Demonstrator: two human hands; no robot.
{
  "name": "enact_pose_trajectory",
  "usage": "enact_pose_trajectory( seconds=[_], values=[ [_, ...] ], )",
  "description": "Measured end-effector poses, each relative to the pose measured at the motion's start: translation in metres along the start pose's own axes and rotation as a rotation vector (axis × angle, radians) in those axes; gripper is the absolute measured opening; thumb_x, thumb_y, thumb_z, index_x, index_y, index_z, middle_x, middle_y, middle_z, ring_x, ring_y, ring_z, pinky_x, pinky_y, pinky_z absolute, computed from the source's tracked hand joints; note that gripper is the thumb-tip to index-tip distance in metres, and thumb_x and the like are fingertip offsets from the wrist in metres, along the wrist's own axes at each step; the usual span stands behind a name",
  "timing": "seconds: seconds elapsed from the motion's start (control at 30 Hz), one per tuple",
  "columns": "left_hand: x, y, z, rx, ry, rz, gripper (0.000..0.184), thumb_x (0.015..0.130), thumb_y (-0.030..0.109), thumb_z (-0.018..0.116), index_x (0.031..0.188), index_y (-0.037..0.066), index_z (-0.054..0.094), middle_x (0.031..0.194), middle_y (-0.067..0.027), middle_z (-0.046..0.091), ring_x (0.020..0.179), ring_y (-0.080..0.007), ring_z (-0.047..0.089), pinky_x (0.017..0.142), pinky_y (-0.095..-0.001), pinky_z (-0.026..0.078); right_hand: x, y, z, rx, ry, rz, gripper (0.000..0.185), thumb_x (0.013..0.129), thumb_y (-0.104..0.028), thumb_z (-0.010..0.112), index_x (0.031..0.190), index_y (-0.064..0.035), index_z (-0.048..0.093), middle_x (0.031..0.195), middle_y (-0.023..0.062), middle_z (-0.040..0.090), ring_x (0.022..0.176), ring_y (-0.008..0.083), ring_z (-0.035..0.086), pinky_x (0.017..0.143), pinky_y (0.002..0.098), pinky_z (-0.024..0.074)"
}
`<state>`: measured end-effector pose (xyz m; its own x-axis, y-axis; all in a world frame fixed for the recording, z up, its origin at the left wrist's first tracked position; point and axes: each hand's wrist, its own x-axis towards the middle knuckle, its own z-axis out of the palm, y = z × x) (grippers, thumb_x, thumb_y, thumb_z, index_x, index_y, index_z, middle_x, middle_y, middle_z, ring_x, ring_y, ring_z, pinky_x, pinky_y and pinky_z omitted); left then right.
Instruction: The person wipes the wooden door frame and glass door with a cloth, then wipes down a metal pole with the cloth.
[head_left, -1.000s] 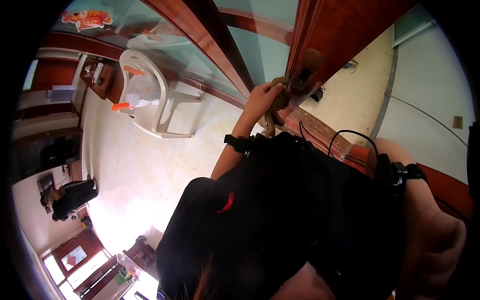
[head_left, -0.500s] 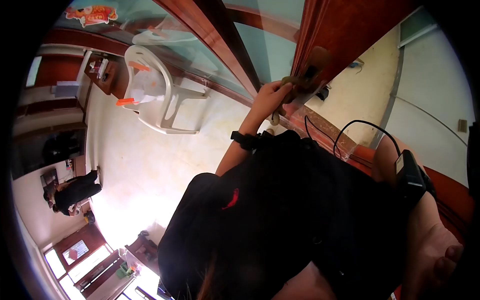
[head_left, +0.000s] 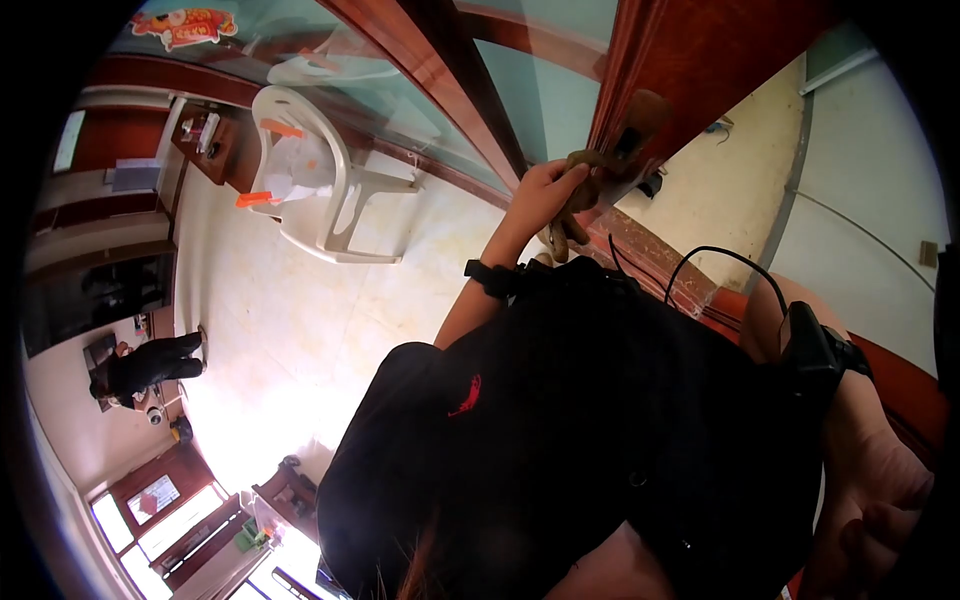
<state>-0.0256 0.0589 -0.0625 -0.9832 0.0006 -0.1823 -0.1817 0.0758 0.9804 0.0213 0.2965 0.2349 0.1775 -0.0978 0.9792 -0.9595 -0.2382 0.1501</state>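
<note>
My left hand [head_left: 548,195], wearing a black strap [head_left: 492,279] on the wrist, is closed around a curved brown door handle [head_left: 575,228]. The handle sits beside a dark lock plate [head_left: 632,140] on a reddish-brown wooden door [head_left: 690,70] with glass panes. At the lower right, in shadow, is my right hand [head_left: 885,490]. Its fingers are curled in, and whatever they may hold is hidden. A black box-like device [head_left: 812,345] is strapped above that hand, with a black cable [head_left: 715,250] running from it.
A white plastic armchair [head_left: 345,200] with orange pieces and a clear bag on it stands by the glass. A person in black [head_left: 155,368] is at the far wall. A wooden cabinet [head_left: 215,150] is behind the chair. Pale floor [head_left: 745,165] shows beyond the door edge.
My left hand stays on the handle, which appears slightly turned. My right hand and its strapped device have shifted a little. The view has moved slightly.
</note>
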Motion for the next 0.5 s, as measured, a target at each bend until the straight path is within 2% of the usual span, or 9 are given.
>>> enact_pose_trajectory(
  seconds=[0.17,0.5],
  values=[
    [0.0013,-0.0031,-0.0001,0.019,0.003,-0.038,0.032,0.090,0.029,0.053,0.088,-0.001,0.062,0.068,-0.0009,0.056,0.063,-0.0080,0.050,0.059,-0.0248,0.042,0.0010,0.0018,-0.0015,0.046,-0.003,-0.016,0.033,0.095,-0.022,0.030,0.067,-0.0081,0.041,0.044,-0.0012,0.042,0.040,0.0069,0.045,0.044,0.0174,0.0389],
    [-0.0020,0.0002,-0.0005,-0.123,-0.031,-0.073,0.032,0.091,0.029,0.053,0.086,-0.002,0.061,0.067,-0.0007,0.055,0.063,-0.0069,0.050,0.059,-0.0234,0.042,-0.0007,0.0002,0.0016,0.255,0.000,0.083,0.029,0.092,-0.023,0.037,0.067,-0.0111,0.044,0.051,-0.0037,0.042,0.044,0.0060,0.044,0.044,0.0177,0.0364]
  ],
)
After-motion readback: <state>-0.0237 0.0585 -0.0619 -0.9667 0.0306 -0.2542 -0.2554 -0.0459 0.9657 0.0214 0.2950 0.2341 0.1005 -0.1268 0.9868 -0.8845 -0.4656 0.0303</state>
